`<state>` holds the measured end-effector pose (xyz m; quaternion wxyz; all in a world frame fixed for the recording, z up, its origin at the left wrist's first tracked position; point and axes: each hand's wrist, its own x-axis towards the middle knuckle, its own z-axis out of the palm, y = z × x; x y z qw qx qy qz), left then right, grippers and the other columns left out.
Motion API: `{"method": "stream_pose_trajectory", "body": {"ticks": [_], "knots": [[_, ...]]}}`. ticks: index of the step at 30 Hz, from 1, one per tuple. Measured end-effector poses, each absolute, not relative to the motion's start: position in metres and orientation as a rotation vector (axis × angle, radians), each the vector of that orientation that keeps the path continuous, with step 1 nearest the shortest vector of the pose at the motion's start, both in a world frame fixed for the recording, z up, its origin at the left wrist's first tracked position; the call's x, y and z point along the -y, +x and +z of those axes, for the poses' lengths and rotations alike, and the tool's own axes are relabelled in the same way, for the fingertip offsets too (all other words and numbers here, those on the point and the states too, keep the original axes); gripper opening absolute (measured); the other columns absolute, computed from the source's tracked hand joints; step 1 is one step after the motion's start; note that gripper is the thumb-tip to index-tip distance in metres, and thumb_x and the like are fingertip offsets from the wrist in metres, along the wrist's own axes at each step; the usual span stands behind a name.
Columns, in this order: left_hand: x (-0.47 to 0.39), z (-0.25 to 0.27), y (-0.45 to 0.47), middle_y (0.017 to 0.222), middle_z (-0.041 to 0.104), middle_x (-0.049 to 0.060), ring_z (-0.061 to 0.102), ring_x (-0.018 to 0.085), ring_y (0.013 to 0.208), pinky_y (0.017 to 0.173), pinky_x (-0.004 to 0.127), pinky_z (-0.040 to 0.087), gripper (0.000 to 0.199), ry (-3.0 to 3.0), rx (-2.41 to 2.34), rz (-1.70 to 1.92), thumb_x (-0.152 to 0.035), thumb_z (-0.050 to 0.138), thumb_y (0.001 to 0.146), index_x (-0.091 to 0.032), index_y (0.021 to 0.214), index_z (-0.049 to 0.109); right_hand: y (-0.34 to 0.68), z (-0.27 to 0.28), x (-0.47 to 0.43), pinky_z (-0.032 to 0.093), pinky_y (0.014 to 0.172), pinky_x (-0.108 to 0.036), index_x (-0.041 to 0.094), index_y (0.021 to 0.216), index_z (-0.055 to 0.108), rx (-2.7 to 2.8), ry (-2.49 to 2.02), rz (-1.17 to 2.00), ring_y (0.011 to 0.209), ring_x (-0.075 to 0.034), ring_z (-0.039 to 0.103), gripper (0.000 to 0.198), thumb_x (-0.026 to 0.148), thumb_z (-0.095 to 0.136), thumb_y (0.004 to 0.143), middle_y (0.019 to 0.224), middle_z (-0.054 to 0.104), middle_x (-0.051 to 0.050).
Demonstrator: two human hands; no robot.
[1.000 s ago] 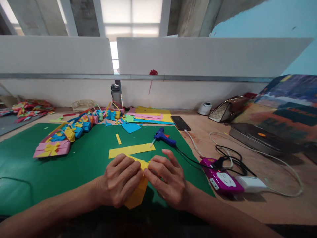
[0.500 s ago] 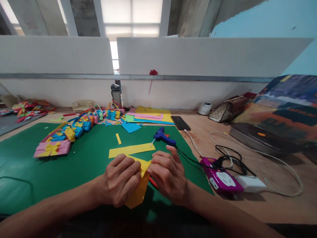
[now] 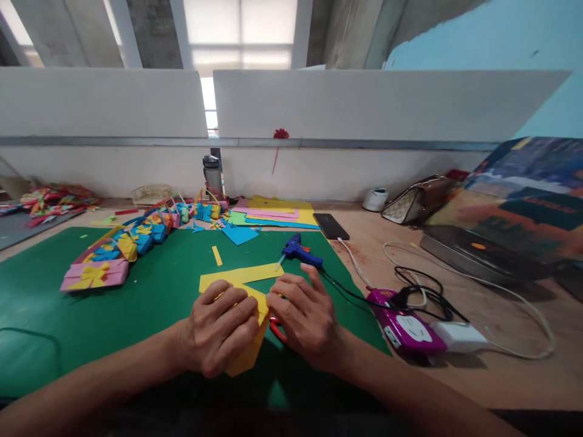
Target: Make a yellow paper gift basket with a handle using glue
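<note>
Both my hands are on a piece of folded yellow paper [image 3: 248,357] above the green cutting mat [image 3: 164,309]. My left hand [image 3: 225,328] is closed over its left part and hides much of it. At the paper's right edge, my right hand [image 3: 305,318] pinches with thumb and fingers. Red handles [image 3: 277,331], perhaps of scissors, show partly under my right hand. Just beyond my hands lies a yellow paper strip [image 3: 241,276]. A blue glue gun [image 3: 300,250] rests with its nozzle at the strip's right end.
Small paper baskets with bows [image 3: 95,275] stand in a row at left. Coloured sheets [image 3: 273,212], a phone [image 3: 331,226] and a bottle [image 3: 212,173] are at the back. A purple power strip [image 3: 405,325] with cables lies right, near a dark case [image 3: 473,255].
The yellow paper has tilted and shifted slightly left, with more of its top face showing. My right hand has moved a little left, and more of the red handles shows.
</note>
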<state>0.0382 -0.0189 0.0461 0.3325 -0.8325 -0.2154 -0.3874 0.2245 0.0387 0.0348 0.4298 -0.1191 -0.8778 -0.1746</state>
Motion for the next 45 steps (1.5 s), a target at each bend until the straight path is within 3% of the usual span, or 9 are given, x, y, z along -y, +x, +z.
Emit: {"method": "stream_pose_trajectory", "body": {"ticks": [10,17,19,23,27,31,36,41,45], "knots": [[0.016,0.036,0.040,0.074,0.067,0.010,0.059,0.019,0.071,0.069,0.035,0.039,0.026,-2.179,0.624,-1.044,-0.012,0.030,0.089,-0.011,0.082,0.055,0.229,0.040,-0.033,0.035,0.094,-0.042,0.010,0.089,0.061,2.231,-0.191,-0.539,0.086,-0.020,0.060,0.018,0.008,0.043,0.083,0.083,0.067,-0.009],[0.019,0.042,0.037,0.082,0.069,0.006,0.059,0.017,0.078,0.079,0.035,0.041,0.012,-2.224,0.730,-1.055,-0.017,0.046,0.087,-0.015,0.093,0.056,0.229,0.040,-0.036,0.043,0.086,-0.039,0.011,0.087,0.058,2.238,-0.173,-0.524,0.081,-0.018,0.061,0.017,0.007,0.044,0.081,0.081,0.068,-0.009],[0.019,0.048,0.029,0.087,0.069,0.007,0.058,0.019,0.086,0.086,0.038,0.041,0.020,-2.217,0.796,-1.171,-0.025,0.054,0.085,-0.015,0.103,0.055,0.232,0.042,-0.039,0.044,0.085,-0.040,0.011,0.088,0.057,2.196,-0.170,-0.518,0.080,-0.019,0.061,0.016,0.006,0.044,0.079,0.080,0.067,-0.009],[0.011,0.054,0.003,0.099,0.065,0.011,0.054,0.023,0.100,0.088,0.042,0.044,0.031,-2.204,0.966,-1.504,-0.023,0.043,0.090,-0.016,0.119,0.049,0.238,0.050,-0.045,0.046,0.084,-0.040,0.011,0.091,0.055,2.123,-0.146,-0.539,0.081,-0.019,0.062,0.017,0.005,0.046,0.077,0.078,0.066,-0.009],[-0.004,0.046,-0.017,0.107,0.063,0.014,0.054,0.022,0.104,0.085,0.040,0.046,0.034,-2.383,0.960,-1.456,-0.016,0.036,0.091,-0.015,0.123,0.047,0.248,0.058,-0.048,0.045,0.088,-0.040,0.014,0.093,0.053,2.142,-0.106,-0.561,0.083,-0.018,0.063,0.019,0.006,0.043,0.079,0.078,0.066,-0.008],[-0.011,0.039,-0.024,0.110,0.063,0.014,0.055,0.022,0.106,0.088,0.041,0.045,0.041,-2.482,0.835,-1.318,-0.012,0.041,0.088,-0.015,0.129,0.041,0.254,0.064,-0.052,0.044,0.090,-0.041,0.015,0.095,0.052,2.160,-0.106,-0.565,0.085,-0.018,0.063,0.021,0.004,0.044,0.078,0.080,0.066,-0.007],[-0.012,0.036,-0.024,0.105,0.066,0.014,0.060,0.021,0.097,0.085,0.037,0.048,0.036,-2.629,0.894,-1.473,-0.021,0.048,0.088,-0.016,0.123,0.050,0.243,0.061,-0.058,0.049,0.082,-0.034,0.020,0.090,0.051,2.116,-0.267,-0.139,0.078,-0.014,0.063,0.019,0.005,0.044,0.081,0.080,0.063,-0.004],[-0.009,0.033,-0.019,0.092,0.069,0.012,0.062,0.018,0.084,0.076,0.030,0.047,0.026,-2.748,1.073,-1.699,-0.023,0.047,0.089,-0.013,0.109,0.062,0.234,0.045,-0.064,0.050,0.066,-0.025,0.022,0.082,0.055,2.032,-0.512,0.265,0.072,-0.015,0.062,0.008,0.019,0.049,0.085,0.076,0.062,-0.001],[-0.006,0.036,-0.016,0.074,0.065,0.008,0.056,0.014,0.066,0.063,0.025,0.044,0.030,-2.786,1.268,-1.681,-0.029,0.043,0.090,-0.011,0.096,0.066,0.232,0.038,-0.066,0.049,0.058,-0.024,0.020,0.078,0.059,1.955,-0.713,0.554,0.067,-0.015,0.060,0.013,0.030,0.054,0.083,0.076,0.063,-0.002]]}}
